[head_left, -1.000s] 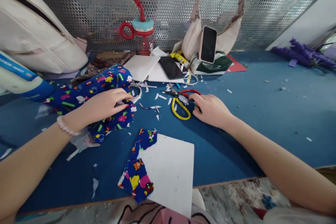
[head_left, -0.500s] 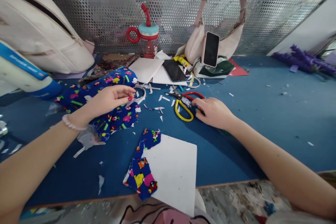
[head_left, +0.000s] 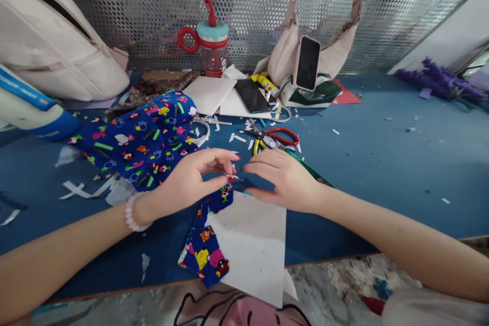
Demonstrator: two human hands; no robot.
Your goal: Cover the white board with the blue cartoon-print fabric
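Observation:
My left hand (head_left: 204,175) pinches a small blue-and-white scrap (head_left: 237,178) between thumb and finger, too small to make out fully. Facing it is my right hand (head_left: 284,181), bent at the fingers with the thumb apart and nothing visible in it. Below both hands lies a white board (head_left: 252,244), its left edge covered by blue cartoon-print fabric (head_left: 208,260). A larger piece of the same fabric (head_left: 133,137) spreads beyond my left wrist. Behind my right hand rest scissors (head_left: 280,136) with red and yellow handles, the yellow one partly hidden. A green-handled tool (head_left: 305,163) sticks out beside that hand.
White paper clippings (head_left: 239,137) are strewn over the blue table (head_left: 382,173). Toward the back stand a red-handled cup (head_left: 214,51), a handbag (head_left: 282,53) with a propped phone (head_left: 307,63), and a second dark phone (head_left: 252,96). A backpack (head_left: 64,46) and white-and-blue bottle (head_left: 34,112) are at left.
My left hand has come right and nearer, off the printed fabric, with the scrap in its pinch. My right hand has moved left from beside the scissors to face it. The view has shifted slightly.

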